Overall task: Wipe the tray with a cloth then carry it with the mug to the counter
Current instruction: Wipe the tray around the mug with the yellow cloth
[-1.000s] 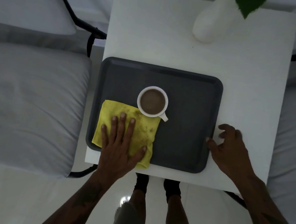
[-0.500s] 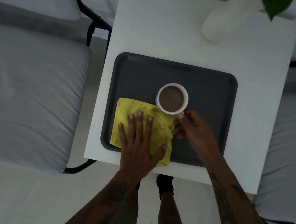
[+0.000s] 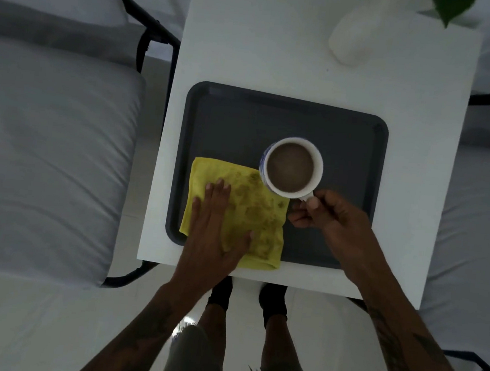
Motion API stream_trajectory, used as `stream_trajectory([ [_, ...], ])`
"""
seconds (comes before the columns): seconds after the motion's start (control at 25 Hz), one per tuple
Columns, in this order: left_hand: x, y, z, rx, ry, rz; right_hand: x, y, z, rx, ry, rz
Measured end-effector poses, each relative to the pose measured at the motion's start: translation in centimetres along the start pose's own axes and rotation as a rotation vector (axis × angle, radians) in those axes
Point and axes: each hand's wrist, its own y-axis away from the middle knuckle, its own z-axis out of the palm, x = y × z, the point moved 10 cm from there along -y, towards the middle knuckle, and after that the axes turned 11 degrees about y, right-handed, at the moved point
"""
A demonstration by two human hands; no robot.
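Fingers (image 3: pixel 313 204) of right hand (image 3: pixel 339 221) pinch mug (image 3: pixel 292 167) handle; left hand (image 3: pixel 215 236) flattens cloth (image 3: pixel 253 213)

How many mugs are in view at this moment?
1: the mug stands on the tray, right hand gripping its handle. None appears hidden.

So I had this small white square table (image 3: pixel 252 36) in front of me, black metal legs, sitting between two grey cushioned seats. A dark grey tray (image 3: pixel 274 119) lay flat on it, pushed toward my edge and a bit left of centre. A white vase (image 3: pixel 353 43) stood up at the far right corner, well apart from the tray.
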Motion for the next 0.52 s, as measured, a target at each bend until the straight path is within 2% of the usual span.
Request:
stream_trajectory([
  [0.12,-0.4,-0.5,-1.1,-0.117,-0.261,0.136,1.9,1.4,1.0,-0.037,0.030,0.038],
  [0.24,-1.5,-0.9,-0.9,-0.206,-0.411,0.113,4.3,1.9,3.1,-0.068,0.051,0.091],
  [0.52,-1.9,-1.0,0.3,-0.164,-0.540,0.021,6.9,3.7,6.1,0.049,-0.018,0.224],
])
